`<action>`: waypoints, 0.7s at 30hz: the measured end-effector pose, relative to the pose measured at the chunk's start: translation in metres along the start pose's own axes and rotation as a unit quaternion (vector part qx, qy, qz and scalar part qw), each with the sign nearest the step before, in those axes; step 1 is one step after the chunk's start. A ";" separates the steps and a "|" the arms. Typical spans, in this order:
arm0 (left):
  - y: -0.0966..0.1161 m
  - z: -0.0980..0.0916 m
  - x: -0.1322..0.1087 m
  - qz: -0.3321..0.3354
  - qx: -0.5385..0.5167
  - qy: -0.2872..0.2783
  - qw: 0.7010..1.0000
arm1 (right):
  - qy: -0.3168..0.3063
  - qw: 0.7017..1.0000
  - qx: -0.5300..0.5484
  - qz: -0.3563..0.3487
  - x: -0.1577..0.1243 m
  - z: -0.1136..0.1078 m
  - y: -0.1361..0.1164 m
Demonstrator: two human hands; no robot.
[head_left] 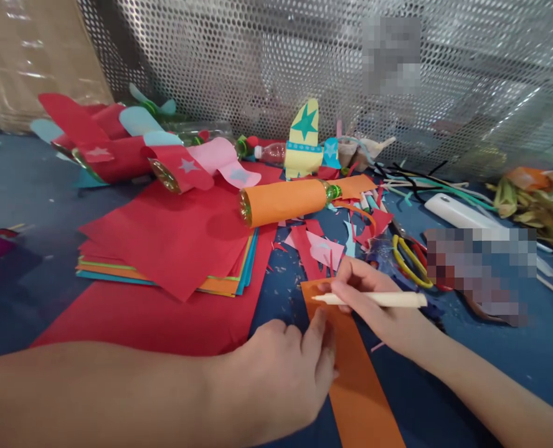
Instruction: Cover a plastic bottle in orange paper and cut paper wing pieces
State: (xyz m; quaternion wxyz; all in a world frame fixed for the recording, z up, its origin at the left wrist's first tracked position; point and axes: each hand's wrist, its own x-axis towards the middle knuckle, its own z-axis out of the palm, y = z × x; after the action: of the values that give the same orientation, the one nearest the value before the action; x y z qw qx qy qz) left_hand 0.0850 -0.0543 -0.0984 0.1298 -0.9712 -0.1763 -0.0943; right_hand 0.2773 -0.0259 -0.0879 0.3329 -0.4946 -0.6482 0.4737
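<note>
Several red-wrapped bottles, star cut-outs applied, far left; one stack of coloured paper, red uppermost, lying on a larger red sheet; one left hand, near, fingers bent, fingertips resting on the orange strip; one orange-wrapped bottle, farther off, on its side; the strip itself, near, beneath both hands, slanting toward the near right; one right hand, gripping a cream marker, tip to the left over the strip's far end, contact uncertain; one pair of yellow-handled scissors, right; one white oblong object, far right
</note>
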 end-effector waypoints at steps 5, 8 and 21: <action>-0.001 -0.001 0.002 -0.009 -0.019 0.031 0.999 | 0.025 0.999 -0.018 0.016 0.002 0.001 0.003; 0.000 0.000 0.002 -0.017 -0.010 0.044 0.999 | 0.021 0.999 -0.039 0.005 0.002 0.002 0.007; -0.001 0.003 -0.001 0.009 0.015 0.058 0.998 | 0.008 0.997 -0.071 0.002 0.000 0.000 0.014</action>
State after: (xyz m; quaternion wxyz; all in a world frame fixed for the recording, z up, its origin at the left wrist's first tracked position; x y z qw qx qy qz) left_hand 0.0839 -0.0533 -0.1015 0.1554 -0.9636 -0.1609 -0.1464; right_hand 0.2817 -0.0256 -0.1012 0.3015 -0.5221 -0.6766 0.4228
